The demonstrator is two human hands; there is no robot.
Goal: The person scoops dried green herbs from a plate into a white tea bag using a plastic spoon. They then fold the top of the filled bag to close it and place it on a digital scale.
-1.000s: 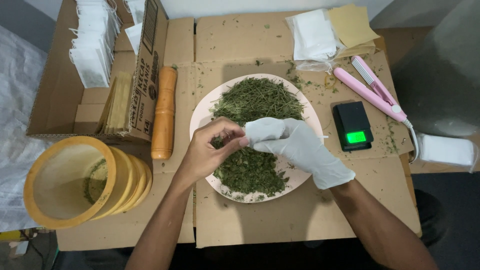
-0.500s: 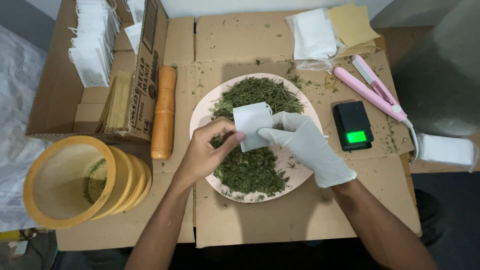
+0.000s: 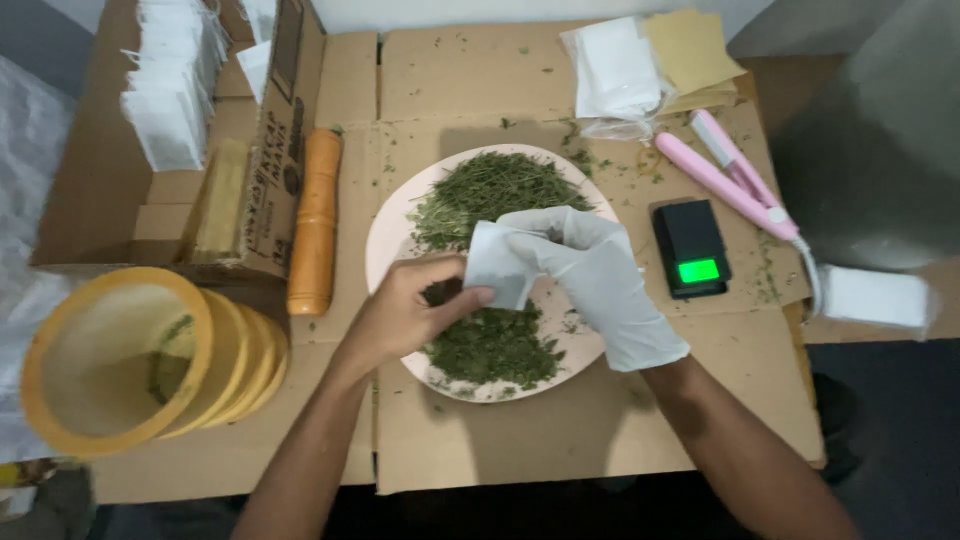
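Flattened cardboard as work surface. Yellow sieve tipped on its side at far left. Pink plate at centre, heaped with green dried herbs. Gloved right hand above plate, fingers curled around right side of white pouch. Bare left hand pinching pouch's lower edge, thumb and fingers closed narrow. Small black scale just right of plate, display lit green.
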